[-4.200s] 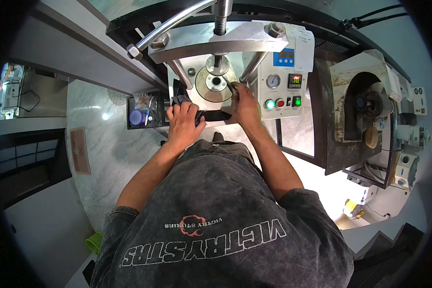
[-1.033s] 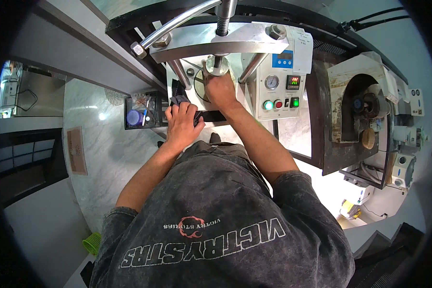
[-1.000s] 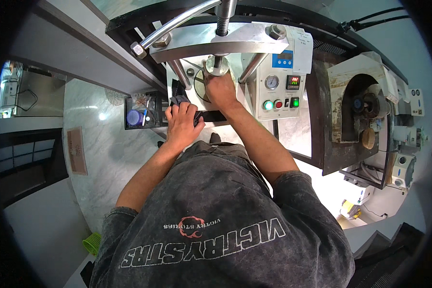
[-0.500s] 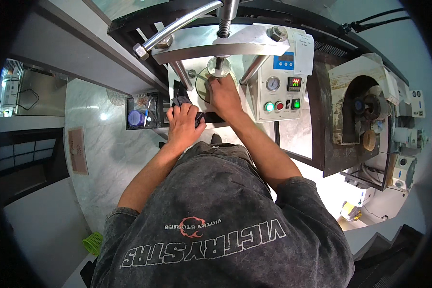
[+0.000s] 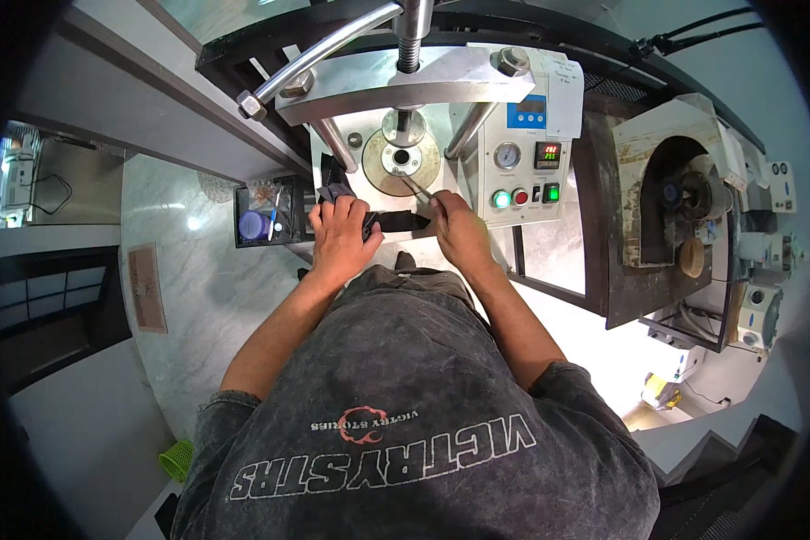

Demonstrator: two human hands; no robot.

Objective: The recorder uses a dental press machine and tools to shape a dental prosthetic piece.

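Observation:
In front of me stands a metal screw press (image 5: pixel 396 94) with a round metal plate (image 5: pixel 382 180) at its base. A small silvery ring-shaped die (image 5: pixel 401 160) with a dark central hole sits on that plate. My right hand (image 5: pixel 463 232), just right of the plate, is closed around a thin metal tool (image 5: pixel 414 184), perhaps tweezers. The tool's tip reaches the near edge of the die. My left hand (image 5: pixel 340 236) has its fingers curled over a bunched dark cloth (image 5: pixel 333 193) at the front left of the press base. A black strip (image 5: pixel 398 221) lies on the base between my hands.
A control box (image 5: pixel 522 157) with a gauge, lit buttons and a digital display adjoins the press on the right. Beyond it stands a stained machine with an arched opening (image 5: pixel 675 189). A black tray (image 5: pixel 270 232) with a purple-lidded container is at the left.
My right hand has drawn back from under the screw toward me and to the right, uncovering the die and the metal tool. My left hand stays on the cloth.

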